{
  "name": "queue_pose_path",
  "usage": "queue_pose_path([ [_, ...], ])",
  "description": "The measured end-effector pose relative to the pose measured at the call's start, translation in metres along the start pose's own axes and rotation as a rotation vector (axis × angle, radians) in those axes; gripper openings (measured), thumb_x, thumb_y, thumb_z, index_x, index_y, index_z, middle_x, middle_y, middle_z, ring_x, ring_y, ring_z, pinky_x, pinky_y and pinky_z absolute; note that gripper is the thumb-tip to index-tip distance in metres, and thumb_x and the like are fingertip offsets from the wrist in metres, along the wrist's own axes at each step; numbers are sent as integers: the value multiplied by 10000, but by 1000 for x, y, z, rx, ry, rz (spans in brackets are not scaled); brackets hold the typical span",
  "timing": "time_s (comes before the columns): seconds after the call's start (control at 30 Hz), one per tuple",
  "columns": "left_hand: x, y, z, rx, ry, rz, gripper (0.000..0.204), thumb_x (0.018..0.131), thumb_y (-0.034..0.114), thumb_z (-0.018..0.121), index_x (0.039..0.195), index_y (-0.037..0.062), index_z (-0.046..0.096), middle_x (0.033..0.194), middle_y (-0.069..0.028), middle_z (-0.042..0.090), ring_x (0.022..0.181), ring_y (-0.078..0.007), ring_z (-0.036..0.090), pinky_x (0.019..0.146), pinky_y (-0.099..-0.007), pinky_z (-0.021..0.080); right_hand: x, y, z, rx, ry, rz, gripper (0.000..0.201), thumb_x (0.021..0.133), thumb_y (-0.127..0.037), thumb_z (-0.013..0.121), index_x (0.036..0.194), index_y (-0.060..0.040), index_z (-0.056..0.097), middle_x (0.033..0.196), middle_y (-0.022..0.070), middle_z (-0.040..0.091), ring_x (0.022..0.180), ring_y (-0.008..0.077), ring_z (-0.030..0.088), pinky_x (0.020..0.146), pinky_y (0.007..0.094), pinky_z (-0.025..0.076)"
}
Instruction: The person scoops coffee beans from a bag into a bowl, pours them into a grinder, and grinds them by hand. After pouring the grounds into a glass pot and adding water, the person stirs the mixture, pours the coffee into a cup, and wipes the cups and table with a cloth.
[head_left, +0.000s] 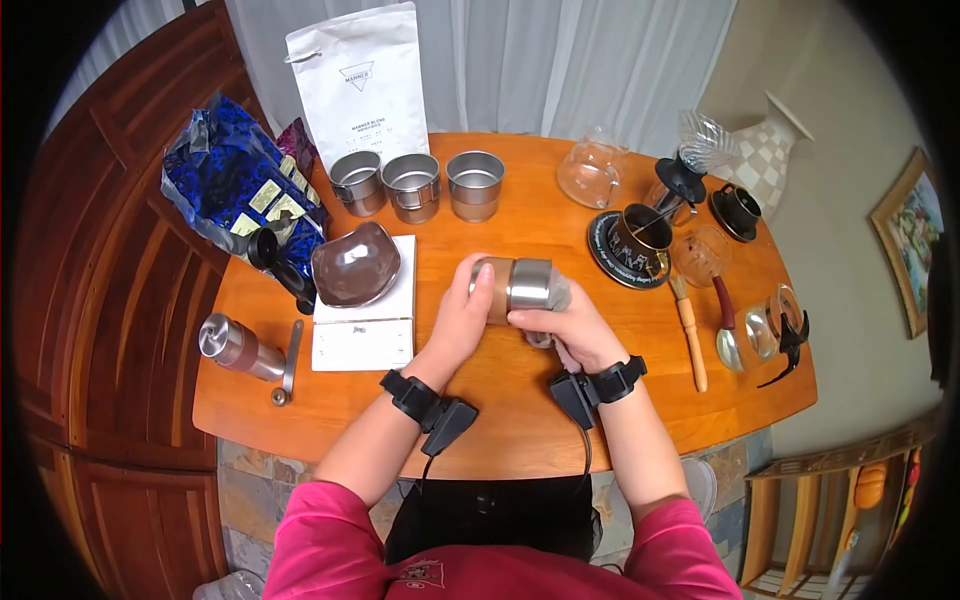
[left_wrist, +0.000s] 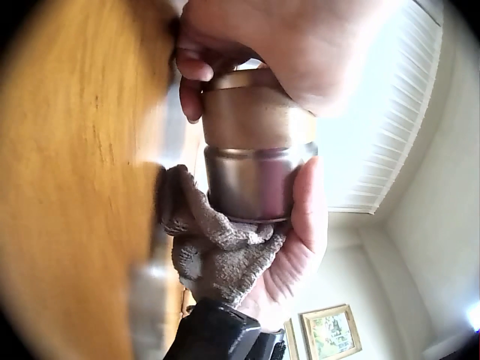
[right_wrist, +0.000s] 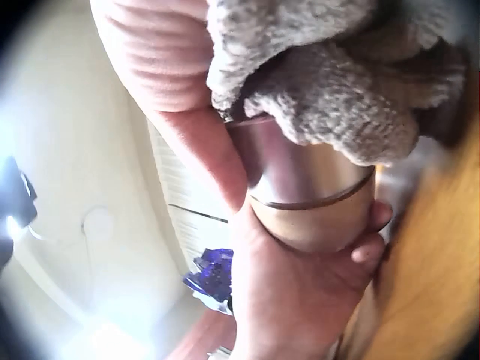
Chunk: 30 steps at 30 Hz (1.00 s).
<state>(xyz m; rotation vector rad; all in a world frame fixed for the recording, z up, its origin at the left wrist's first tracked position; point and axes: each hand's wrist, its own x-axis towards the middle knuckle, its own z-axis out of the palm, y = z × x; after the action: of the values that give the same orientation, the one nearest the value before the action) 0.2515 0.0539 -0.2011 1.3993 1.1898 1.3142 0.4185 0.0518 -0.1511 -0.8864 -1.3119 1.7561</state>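
Observation:
A metal cup (head_left: pixel 531 283), partly brown-toned in the head view, is held sideways over the table's middle. My left hand (head_left: pixel 459 320) grips its left end, with the thumb along the side and fingers wrapped under. At the other end my right hand (head_left: pixel 588 333) holds a grey cloth (head_left: pixel 560 291) against the cup, its thumb on the steel wall. In the right wrist view the bunched fuzzy cloth (right_wrist: pixel 330 94) covers that end of the cup (right_wrist: pixel 304 172). The left wrist view shows a ridge around the cup's middle (left_wrist: pixel 255 150).
Three metal cups (head_left: pixel 411 185) line the back, before a white coffee bag (head_left: pixel 362 85). On the left are a scale (head_left: pixel 362 345) bearing a brown dish (head_left: pixel 356 265), and a hand grinder (head_left: pixel 240 347). Rightward stand a dark cup (head_left: pixel 641 232), glass server (head_left: pixel 592 175) and brush (head_left: pixel 690 335).

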Motion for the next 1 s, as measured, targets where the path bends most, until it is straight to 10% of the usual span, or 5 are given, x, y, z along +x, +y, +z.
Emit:
queue_pose_path([
  [0.23,-3,16,1,222,-32,358,436,903,177,478,1300,60,340,1203,-204,409,1129,-300,430,929,-354,360,1,-3,0,631,113,151,431,735,-124,715,1110,-35,522,970,40,598,820,108,584,635,232,467],
  [0.43,-4,14,0,-54,-26,131,389,932,229,434,1278,58,384,1161,-169,492,1019,-231,502,881,-315,393,1,0,10,-181,-111,38,621,689,-9,728,1244,-54,453,1114,30,563,996,119,529,790,265,452],
  [0.9,-4,18,-2,94,-68,341,442,923,227,434,1316,48,342,1238,-190,430,1146,-286,425,990,-356,310,3,6,-9,677,40,141,431,757,-49,641,1160,-11,495,1021,102,607,878,197,613,755,319,518],
  [1.0,-1,13,-1,102,-14,348,458,933,266,411,1328,49,331,1195,-183,459,1086,-267,468,930,-343,367,1,1,-3,417,71,42,402,754,-59,659,1135,-49,529,978,70,611,855,163,600,725,294,507],
])
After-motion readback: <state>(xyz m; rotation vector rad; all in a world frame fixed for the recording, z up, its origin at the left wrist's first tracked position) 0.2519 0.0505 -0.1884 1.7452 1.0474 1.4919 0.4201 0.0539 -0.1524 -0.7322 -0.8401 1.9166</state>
